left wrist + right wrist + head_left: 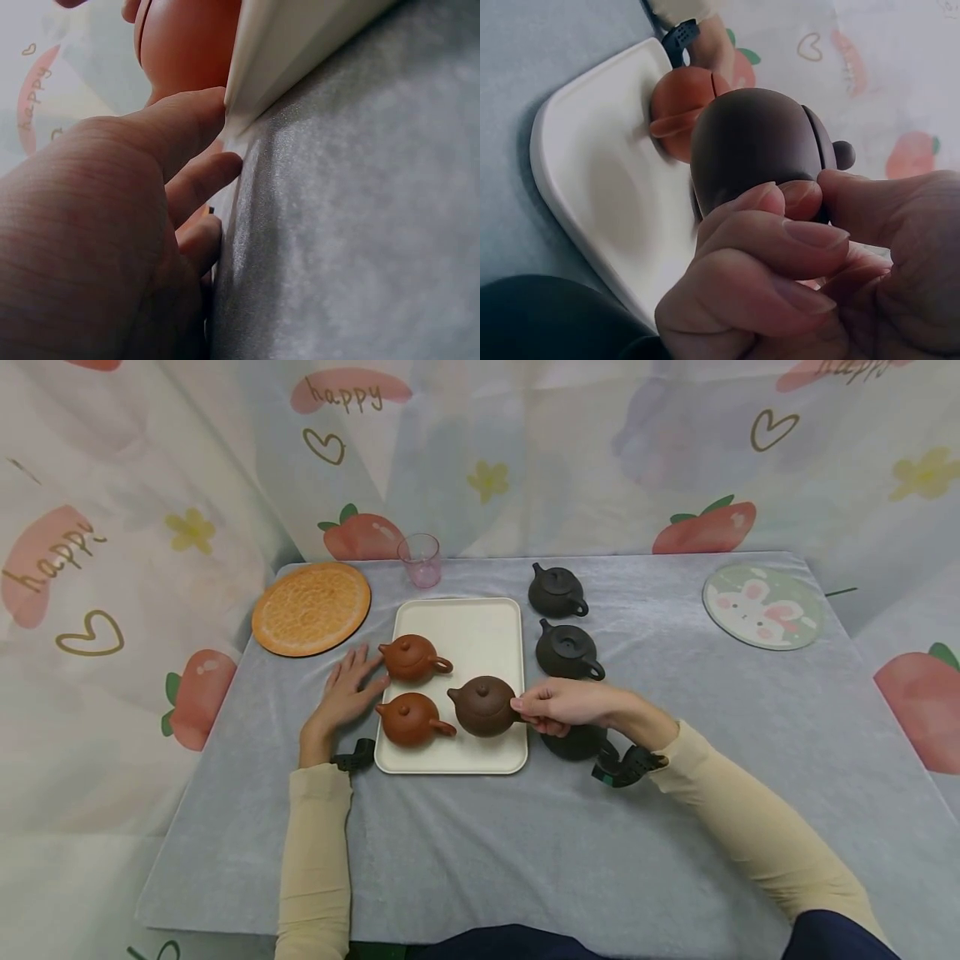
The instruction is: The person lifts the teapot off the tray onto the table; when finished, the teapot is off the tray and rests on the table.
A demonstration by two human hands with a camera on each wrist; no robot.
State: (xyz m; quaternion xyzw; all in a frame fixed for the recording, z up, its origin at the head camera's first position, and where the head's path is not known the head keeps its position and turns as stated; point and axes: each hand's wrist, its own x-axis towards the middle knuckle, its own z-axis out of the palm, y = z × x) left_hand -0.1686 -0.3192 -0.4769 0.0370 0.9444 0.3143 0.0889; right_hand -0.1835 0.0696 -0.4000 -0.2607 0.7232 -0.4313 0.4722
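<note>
My right hand [570, 702] pinches the handle of a dark brown teapot [483, 706], whose spout points left. The teapot is held upright over the right part of a cream tray [457, 617]; in the right wrist view, thumb and fingers close around the handle. Two reddish-orange teapots, a rear one [408, 658] and a front one [407, 720], stand along the tray's left side, handles to the right. Beside them, my left hand [345, 693] lies with fingers spread at the tray's left edge. In the left wrist view its thumb [191, 112] touches the tray's rim.
Right of the tray stand black teapots, one at the back [555, 591], one in the middle [567, 652], and a front one [573, 743] partly hidden by my right hand. A pink glass [422, 560], a round orange mat [311, 610] and a rabbit-print mat [761, 607] lie farther back.
</note>
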